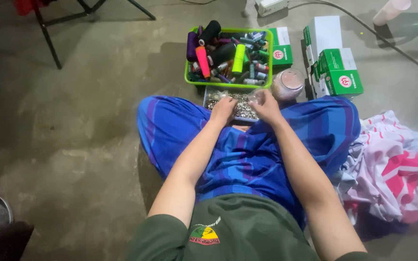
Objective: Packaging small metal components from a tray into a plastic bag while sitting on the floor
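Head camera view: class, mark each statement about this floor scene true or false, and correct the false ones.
1. The bright green plastic basket holds spools of thread. True.
2. Both hands rest on the pile of pink and white cloth. False: the left hand and right hand are over the shallow tray of small silvery pieces, and the cloth lies off to the person's right.
3. The green and white cardboard boxes stand right of the basket. True.
4. The person's lap is covered in plain red fabric. False: it is blue striped cloth.
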